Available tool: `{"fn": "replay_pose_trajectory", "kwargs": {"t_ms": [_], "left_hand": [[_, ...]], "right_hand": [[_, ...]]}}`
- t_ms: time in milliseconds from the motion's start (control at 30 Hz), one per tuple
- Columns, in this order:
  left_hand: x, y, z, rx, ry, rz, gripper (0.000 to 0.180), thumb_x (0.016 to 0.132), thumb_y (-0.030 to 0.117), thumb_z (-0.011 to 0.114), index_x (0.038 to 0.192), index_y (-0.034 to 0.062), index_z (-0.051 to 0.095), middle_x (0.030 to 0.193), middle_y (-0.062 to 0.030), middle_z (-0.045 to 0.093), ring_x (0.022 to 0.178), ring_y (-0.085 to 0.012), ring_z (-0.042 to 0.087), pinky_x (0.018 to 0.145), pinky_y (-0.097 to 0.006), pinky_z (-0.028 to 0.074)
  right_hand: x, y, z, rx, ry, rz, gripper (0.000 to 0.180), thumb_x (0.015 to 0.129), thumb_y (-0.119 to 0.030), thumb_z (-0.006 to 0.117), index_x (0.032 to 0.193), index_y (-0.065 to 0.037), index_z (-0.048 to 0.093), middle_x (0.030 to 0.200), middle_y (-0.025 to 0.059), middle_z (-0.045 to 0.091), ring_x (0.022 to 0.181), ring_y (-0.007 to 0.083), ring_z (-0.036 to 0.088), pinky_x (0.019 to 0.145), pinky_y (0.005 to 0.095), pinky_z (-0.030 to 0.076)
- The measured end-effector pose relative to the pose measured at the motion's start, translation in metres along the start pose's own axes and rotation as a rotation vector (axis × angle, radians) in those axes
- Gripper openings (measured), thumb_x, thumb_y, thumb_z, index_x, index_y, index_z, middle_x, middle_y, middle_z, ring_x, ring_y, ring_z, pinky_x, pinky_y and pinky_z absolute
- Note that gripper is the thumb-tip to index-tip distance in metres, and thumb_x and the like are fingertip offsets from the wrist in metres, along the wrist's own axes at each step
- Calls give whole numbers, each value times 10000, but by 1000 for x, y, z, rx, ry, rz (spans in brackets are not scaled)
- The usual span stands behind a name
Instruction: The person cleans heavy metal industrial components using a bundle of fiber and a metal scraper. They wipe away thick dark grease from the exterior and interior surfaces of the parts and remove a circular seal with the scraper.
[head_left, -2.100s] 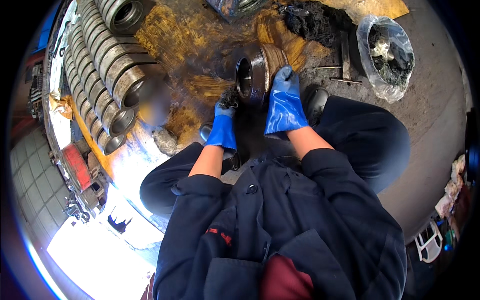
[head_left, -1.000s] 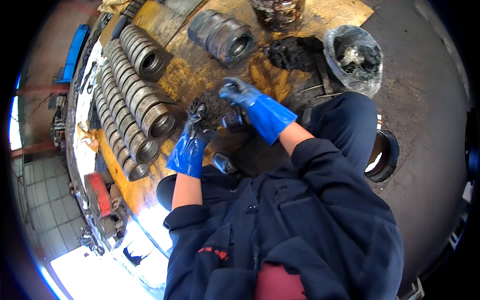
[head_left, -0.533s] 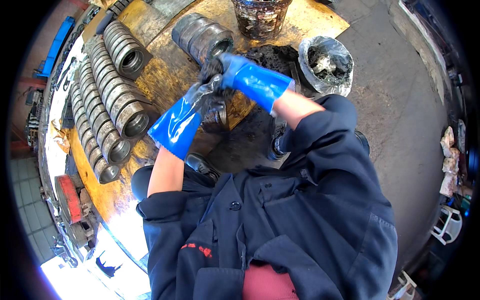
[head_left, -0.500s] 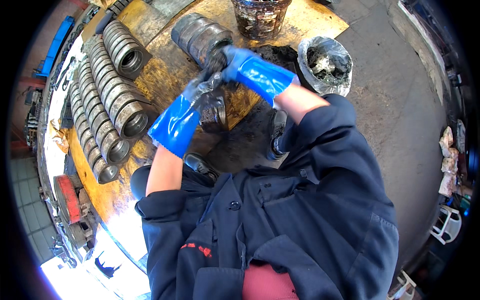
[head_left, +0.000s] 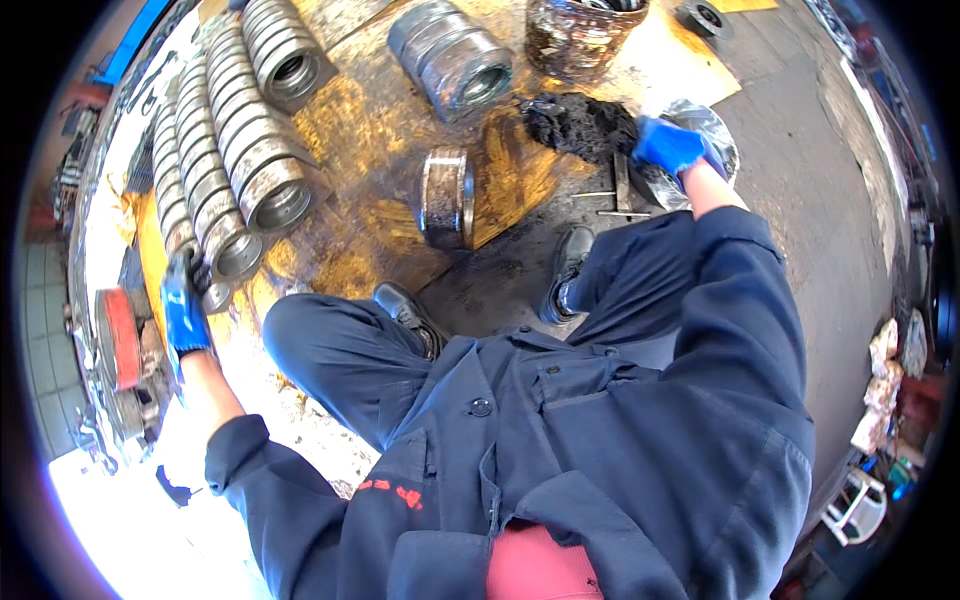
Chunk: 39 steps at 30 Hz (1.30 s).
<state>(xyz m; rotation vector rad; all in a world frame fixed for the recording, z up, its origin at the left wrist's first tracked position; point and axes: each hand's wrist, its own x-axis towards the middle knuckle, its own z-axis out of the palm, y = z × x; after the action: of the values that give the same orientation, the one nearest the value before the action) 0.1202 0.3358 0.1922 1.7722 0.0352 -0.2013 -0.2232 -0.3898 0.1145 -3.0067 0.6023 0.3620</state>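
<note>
My left hand, in a blue glove with dark, greasy fingers, reaches the near end of the leftmost row of metal rings. Its fingers look stretched out beside the last rings; what they touch is unclear. My right hand, also blue-gloved, is curled at the right edge of a black greasy heap, by a clear plastic bag. Anything inside its fingers is hidden. Between the hands, a single oily ring stands on the stained board. Behind it lies a short stack of joined rings.
More ring rows lie along the left. A grimy bucket stands at the back, with a small dark wheel-like part to its right. A T-shaped metal tool lies below my right hand. My shoes rest near the board's edge.
My hands were together at the front of the ring stack, around something dark. They have parted: left toward the ring rows, right to the black heap. The view has shifted too.
</note>
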Motion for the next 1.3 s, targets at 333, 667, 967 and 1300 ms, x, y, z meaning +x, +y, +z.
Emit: {"fn": "replay_pose_trajectory", "kwargs": {"t_ms": [333, 667, 967, 1300], "left_hand": [[-210, -217, -101, 78, 489, -415, 304, 841, 321, 628, 1098, 160, 625, 911, 3, 616, 688, -140, 533, 595, -289, 456], [-228, -294, -46, 326, 577, -577, 1025, 637, 363, 851, 1429, 24, 297, 1369, -224, 450, 1219, -295, 488, 956, -365, 433], [-55, -289, 23, 337, 474, -521, 1050, 672, 345, 832, 1418, -69, 220, 1389, -252, 417, 1253, -335, 458, 997, -357, 406], [-30, -356, -56, -299, 566, -300, 227, 858, 109, 603, 1050, 0, 651, 899, -138, 691, 819, -209, 644, 717, -329, 503]], "right_hand": [[-3, -27, 12, -96, -393, 60, 528, 762, -281, 652, 1214, -32, 541, 1163, 219, 611, 1081, 361, 591, 923, 425, 456], [30, 17, 56, -73, -193, 26, 556, 751, -240, 682, 1235, -19, 523, 1161, 224, 612, 1074, 365, 593, 928, 412, 453], [34, 49, 69, 145, -163, 307, 642, 723, -157, 727, 1285, -2, 459, 1172, 246, 595, 1049, 348, 602, 884, 372, 473], [65, 35, 68, 847, 16, 387, 437, 872, -200, 652, 1253, -28, 523, 994, 58, 629, 803, 133, 601, 723, 265, 499]]}}
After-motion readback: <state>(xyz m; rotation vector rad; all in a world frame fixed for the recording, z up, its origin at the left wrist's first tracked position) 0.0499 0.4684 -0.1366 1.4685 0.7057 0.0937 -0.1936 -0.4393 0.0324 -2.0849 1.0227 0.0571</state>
